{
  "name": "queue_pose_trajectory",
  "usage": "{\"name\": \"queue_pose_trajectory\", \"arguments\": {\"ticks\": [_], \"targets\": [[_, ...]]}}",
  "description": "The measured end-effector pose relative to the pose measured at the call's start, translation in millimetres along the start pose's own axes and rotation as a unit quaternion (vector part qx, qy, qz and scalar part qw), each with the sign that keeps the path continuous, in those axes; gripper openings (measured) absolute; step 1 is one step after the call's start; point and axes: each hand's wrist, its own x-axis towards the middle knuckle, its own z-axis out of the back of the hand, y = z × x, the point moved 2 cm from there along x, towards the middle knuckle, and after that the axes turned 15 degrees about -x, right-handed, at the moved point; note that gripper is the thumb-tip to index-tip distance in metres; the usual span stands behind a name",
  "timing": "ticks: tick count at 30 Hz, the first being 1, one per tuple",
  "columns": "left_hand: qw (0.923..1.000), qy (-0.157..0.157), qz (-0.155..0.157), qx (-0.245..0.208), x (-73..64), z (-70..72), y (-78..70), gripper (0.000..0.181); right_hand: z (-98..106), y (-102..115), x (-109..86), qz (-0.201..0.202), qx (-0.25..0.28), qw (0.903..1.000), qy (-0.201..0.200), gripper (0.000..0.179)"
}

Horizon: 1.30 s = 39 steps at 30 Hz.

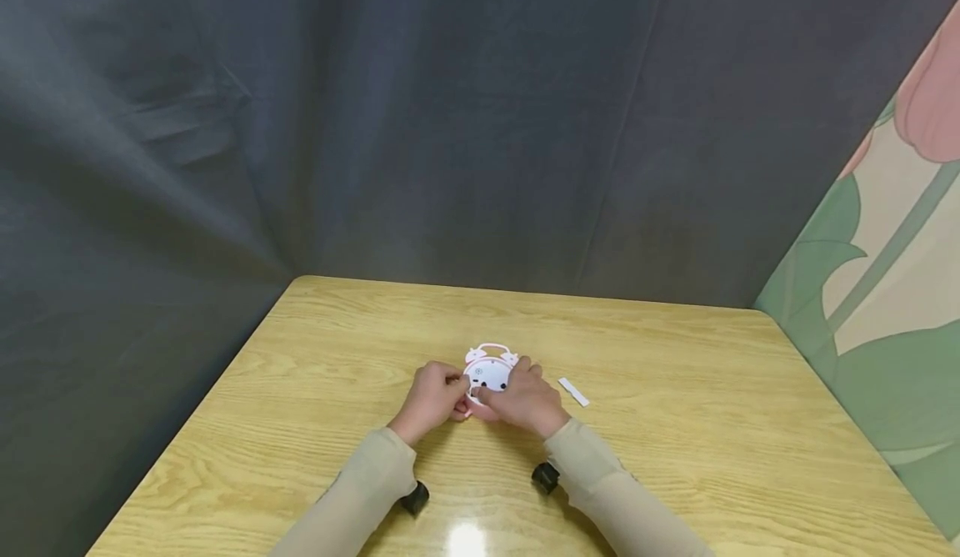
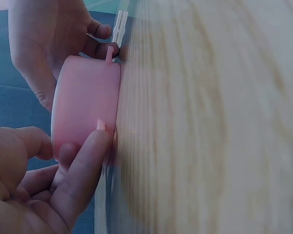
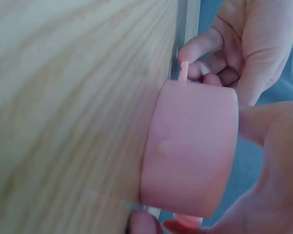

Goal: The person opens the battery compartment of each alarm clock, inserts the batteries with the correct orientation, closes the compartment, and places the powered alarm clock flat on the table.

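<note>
Evidently, handling at the back panel is in hand. The pink alarm clock point(image 1: 492, 368) lies back-up on the tabletop point(image 1: 352, 332), fingers of the left hand point(image 1: 431, 394) and right hand point(image 1: 528, 397) clamped around it; next likely calls for steady bracing.

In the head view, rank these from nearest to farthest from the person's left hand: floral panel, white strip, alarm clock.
1. Alarm clock: held in the left hand, so nearest.
2. White strip: on the table, to the clock's right.
3. Floral panel: beyond the table's right edge, farthest.
</note>
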Motion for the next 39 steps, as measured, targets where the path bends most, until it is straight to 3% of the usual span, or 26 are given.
{"name": "queue_pose_trajectory", "arguments": {"ticks": [11,25,39], "targets": [[1.0,0.0,-0.001,-0.002,-2.3,-0.4,-1.4,0.022,-1.0,-5.9,1.6,0.009,0.024,0.9995,0.02,0.1],[0.9999,-0.002,0.008,-0.009,-2.6,-1.1,-2.4,0.021,2.3,-18.8,4.5,0.044,0.12,0.9911,0.037,0.096],[0.9999,-0.014,-0.004,0.001,-3.1,-2.2,-1.1,0.022,5.6,-15.8,-1.7,0.035,0.081,0.9959,0.018,0.091]]}}
